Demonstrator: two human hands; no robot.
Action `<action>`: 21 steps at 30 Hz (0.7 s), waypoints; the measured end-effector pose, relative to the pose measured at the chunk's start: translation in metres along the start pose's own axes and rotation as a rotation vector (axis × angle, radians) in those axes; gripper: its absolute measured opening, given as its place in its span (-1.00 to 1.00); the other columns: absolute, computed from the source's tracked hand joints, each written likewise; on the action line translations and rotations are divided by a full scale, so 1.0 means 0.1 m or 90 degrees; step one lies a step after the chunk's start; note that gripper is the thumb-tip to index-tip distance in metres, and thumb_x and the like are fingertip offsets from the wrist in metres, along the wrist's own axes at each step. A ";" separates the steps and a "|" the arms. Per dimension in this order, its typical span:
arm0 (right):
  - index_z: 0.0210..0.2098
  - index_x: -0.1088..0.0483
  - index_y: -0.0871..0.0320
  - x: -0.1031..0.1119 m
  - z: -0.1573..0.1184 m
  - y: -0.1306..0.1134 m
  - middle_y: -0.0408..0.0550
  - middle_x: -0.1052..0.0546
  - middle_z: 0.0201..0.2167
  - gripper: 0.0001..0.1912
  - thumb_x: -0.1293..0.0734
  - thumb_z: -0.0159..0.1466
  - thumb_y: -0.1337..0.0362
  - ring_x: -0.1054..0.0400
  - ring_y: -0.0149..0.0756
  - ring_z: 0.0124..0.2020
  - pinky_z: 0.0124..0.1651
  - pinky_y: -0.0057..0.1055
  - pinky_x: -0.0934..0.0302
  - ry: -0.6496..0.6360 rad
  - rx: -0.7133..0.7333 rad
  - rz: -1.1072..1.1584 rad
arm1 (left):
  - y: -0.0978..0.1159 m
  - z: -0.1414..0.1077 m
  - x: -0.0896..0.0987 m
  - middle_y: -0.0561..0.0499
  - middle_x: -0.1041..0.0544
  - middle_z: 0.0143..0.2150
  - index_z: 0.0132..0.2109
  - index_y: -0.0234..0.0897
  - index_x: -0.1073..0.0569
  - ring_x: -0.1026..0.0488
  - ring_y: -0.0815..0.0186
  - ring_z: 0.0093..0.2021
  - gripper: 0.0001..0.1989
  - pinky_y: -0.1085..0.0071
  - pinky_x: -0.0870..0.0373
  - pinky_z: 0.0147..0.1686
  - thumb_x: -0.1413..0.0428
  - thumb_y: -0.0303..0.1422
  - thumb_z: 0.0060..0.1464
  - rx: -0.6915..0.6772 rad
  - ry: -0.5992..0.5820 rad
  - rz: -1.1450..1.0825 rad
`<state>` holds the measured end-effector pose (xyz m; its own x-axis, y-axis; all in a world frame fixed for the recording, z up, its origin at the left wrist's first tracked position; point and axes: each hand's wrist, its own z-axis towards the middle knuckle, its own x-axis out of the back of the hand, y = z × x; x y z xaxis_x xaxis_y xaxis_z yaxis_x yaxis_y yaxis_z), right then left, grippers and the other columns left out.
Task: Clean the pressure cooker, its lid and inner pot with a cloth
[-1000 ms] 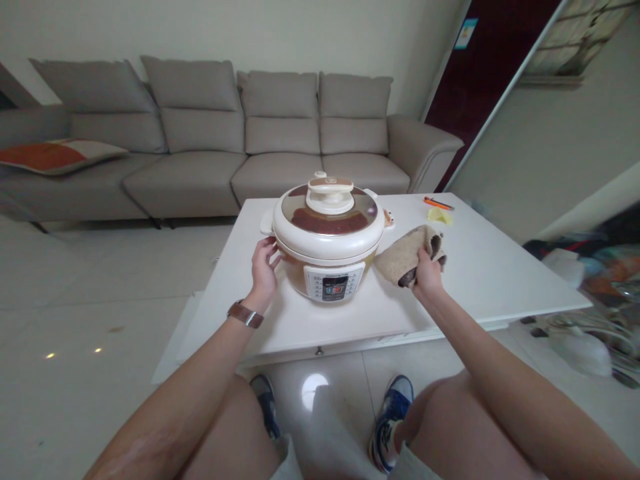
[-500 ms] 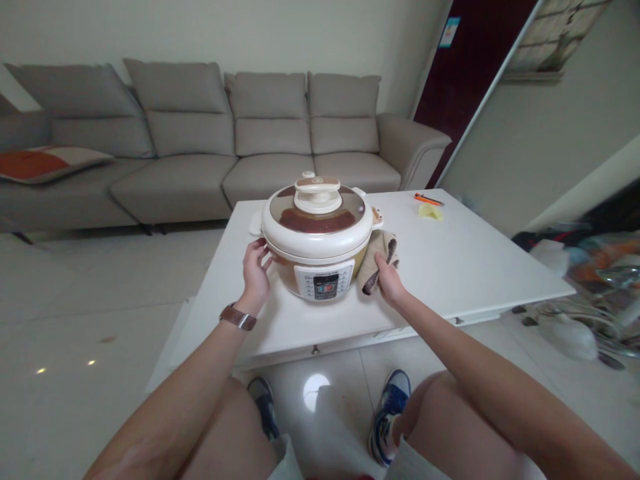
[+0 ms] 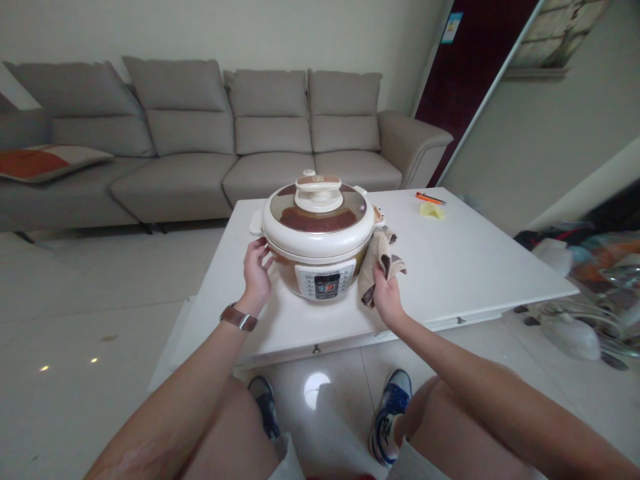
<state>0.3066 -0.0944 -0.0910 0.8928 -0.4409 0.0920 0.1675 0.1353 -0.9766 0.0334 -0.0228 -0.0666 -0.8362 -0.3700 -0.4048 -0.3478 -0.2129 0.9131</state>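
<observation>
Two hands are at the sides of a white and brown electric cooker point(image 3: 320, 245), one with a cloth point(image 3: 371, 267).
The cooker stands upright on the white worktop point(image 3: 465, 260), its lid on and its panel toward the person. The right hand point(image 3: 389, 295) pinches the brownish cloth between thumb and fingers, beside the cooker's right wall. The left hand point(image 3: 257, 272) has its fingers loosely spread and curved at the left wall; whether they press it, I cannot tell.

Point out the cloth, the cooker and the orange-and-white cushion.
Cloth point(image 3: 372, 261): head view, on its beige folds.
Cooker point(image 3: 319, 245): head view, on the lid's white front rim.
Cushion point(image 3: 46, 162): head view, on its orange part.
</observation>
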 end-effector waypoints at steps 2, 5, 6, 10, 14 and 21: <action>0.20 -0.43 0.19 -0.03 -0.16 -0.01 0.18 -0.48 0.27 -0.42 -0.25 0.36 -0.07 -0.24 -0.05 0.39 0.52 -0.05 0.07 -0.025 0.035 0.002 | -0.01 0.00 0.00 0.03 -0.56 0.09 -0.24 -0.11 -0.47 -0.47 0.18 0.07 -0.79 0.34 -0.39 -0.09 -0.16 -0.21 -0.08 -0.001 0.002 0.000; 0.18 -0.44 0.16 -0.06 -0.33 0.04 0.15 -0.51 0.23 -0.49 -0.28 0.37 0.00 -0.16 -0.12 0.44 0.54 -0.13 0.15 -0.062 0.066 0.004 | -0.01 0.00 0.00 0.03 -0.57 0.08 -0.25 -0.11 -0.47 -0.47 0.18 0.07 -0.81 0.33 -0.40 -0.07 -0.14 -0.21 -0.06 -0.007 -0.004 0.004; 0.17 -0.45 0.16 -0.06 -0.33 0.06 0.15 -0.52 0.21 -0.50 -0.29 0.36 0.02 -0.15 -0.13 0.45 0.55 -0.14 0.17 -0.064 0.068 0.004 | -0.01 0.00 0.00 0.04 -0.57 0.07 -0.25 -0.11 -0.47 -0.47 0.18 0.06 -0.81 0.32 -0.40 -0.07 -0.14 -0.21 -0.05 -0.007 -0.006 0.005; 0.09 -0.48 0.15 0.00 -0.09 0.16 0.13 -0.58 0.13 -0.51 -0.31 0.31 -0.02 -0.27 -0.01 0.37 0.51 -0.05 0.05 -0.021 -0.008 0.018 | 0.00 0.00 0.00 0.04 -0.57 0.07 -0.25 -0.12 -0.48 -0.47 0.19 0.06 -0.80 0.33 -0.40 -0.08 -0.14 -0.22 -0.07 -0.001 -0.004 0.005; 0.08 -0.46 0.15 0.01 0.08 0.16 0.12 -0.59 0.10 -0.45 -0.30 0.27 -0.08 -0.42 0.07 0.23 0.40 0.06 -0.19 0.016 -0.126 0.079 | 0.00 -0.01 -0.01 0.04 -0.56 0.08 -0.25 -0.12 -0.47 -0.46 0.19 0.07 -0.80 0.34 -0.38 -0.07 -0.14 -0.21 -0.07 -0.003 -0.002 0.007; 0.05 -0.49 0.13 0.03 -0.22 0.03 0.09 -0.61 -0.02 -0.55 -0.34 0.31 -0.03 -0.37 0.03 0.27 0.46 -0.09 -0.10 -0.058 0.041 0.049 | 0.00 -0.01 0.00 0.04 -0.57 0.07 -0.24 -0.11 -0.46 -0.47 0.19 0.06 -0.80 0.33 -0.39 -0.08 -0.14 -0.21 -0.06 -0.002 -0.006 0.003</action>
<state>0.3007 -0.1144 -0.0980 0.9380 -0.3446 0.0380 0.1214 0.2239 -0.9670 0.0339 -0.0231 -0.0669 -0.8415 -0.3631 -0.4000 -0.3425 -0.2141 0.9148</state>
